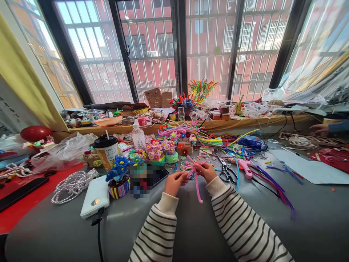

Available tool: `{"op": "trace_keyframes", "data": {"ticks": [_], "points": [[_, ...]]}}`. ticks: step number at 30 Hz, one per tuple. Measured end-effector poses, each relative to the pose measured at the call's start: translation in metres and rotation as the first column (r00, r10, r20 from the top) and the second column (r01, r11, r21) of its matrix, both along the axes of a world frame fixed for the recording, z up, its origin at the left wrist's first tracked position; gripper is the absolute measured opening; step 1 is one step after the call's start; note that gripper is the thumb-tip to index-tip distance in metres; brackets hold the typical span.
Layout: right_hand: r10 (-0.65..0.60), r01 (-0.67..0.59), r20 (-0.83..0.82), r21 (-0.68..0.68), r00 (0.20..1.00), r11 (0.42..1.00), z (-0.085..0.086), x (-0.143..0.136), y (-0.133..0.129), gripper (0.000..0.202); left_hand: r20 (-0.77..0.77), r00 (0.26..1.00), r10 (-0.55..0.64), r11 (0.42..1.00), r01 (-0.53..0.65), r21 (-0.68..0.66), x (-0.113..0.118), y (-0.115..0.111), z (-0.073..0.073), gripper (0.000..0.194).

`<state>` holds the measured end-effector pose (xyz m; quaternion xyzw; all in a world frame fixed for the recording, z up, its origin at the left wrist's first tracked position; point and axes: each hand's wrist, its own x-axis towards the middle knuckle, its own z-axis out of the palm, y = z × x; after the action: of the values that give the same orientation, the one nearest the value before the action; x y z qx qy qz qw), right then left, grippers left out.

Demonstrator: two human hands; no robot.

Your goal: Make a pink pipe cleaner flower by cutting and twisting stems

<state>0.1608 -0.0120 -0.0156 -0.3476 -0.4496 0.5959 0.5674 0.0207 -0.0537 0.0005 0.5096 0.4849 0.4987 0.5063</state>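
Note:
A bunch of pink pipe cleaners (198, 186), crossed in a star-like shape with one strand hanging down, is held between my two hands over the grey table. My left hand (174, 183) pinches the bunch from the left, thumb and fingers together. On the other side my right hand (207, 171) has its fingers closed on the middle of the bunch. Black-handled scissors (227, 174) lie just right of my right hand, and a pink glue gun (245, 169) rests beyond them. Small pots of pipe-cleaner flowers (156, 151) stand behind my left hand.
A lidded drink cup (107, 153), a white power bank (95, 196) with a cable and a pearl string (73, 185) are at left. Behind lies a heap of coloured pipe cleaners (180, 130). White paper (302, 165) lies at right; another person's hand (321, 129) shows at the far right.

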Motion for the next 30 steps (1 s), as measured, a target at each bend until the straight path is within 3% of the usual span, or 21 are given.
{"op": "trace_keyframes", "data": {"ticks": [5,10,14,18,21,25,28,30], "points": [[0.073,-0.076,0.047,0.061,0.996,0.995,0.004,-0.001,-0.005,0.020,-0.001,0.999,0.038,0.995,-0.038,0.091,-0.013,0.005,0.018,0.021],[0.183,-0.210,0.200,0.118,0.962,0.971,0.005,-0.001,-0.006,0.022,0.027,0.994,0.106,0.989,-0.108,0.097,-0.013,0.013,0.024,0.017],[0.062,-0.085,0.183,0.121,0.981,0.989,0.004,0.001,-0.004,0.022,0.143,0.989,0.027,1.000,-0.025,-0.017,-0.011,0.015,0.016,0.024],[0.119,-0.135,0.247,0.049,0.962,0.990,0.001,0.001,-0.003,0.024,0.176,0.982,-0.065,0.995,0.078,-0.070,0.002,0.017,0.002,0.029],[0.132,-0.147,0.294,0.030,0.947,0.989,-0.001,0.001,-0.001,0.025,0.193,0.981,-0.028,0.994,0.048,-0.102,0.011,0.023,-0.008,0.028],[0.099,-0.113,0.270,0.036,0.958,0.993,0.000,0.005,0.000,0.026,0.338,0.940,0.054,0.990,-0.005,-0.144,0.013,0.029,-0.016,0.026],[0.009,-0.022,0.200,0.065,0.980,0.998,0.003,0.008,-0.002,0.027,0.456,0.879,0.141,0.986,-0.083,-0.144,0.012,0.029,-0.016,0.022],[-0.055,0.038,0.165,0.106,0.985,0.994,0.006,0.009,-0.004,0.027,0.485,0.864,0.137,0.987,-0.077,-0.142,0.012,0.028,-0.015,0.022]]}}
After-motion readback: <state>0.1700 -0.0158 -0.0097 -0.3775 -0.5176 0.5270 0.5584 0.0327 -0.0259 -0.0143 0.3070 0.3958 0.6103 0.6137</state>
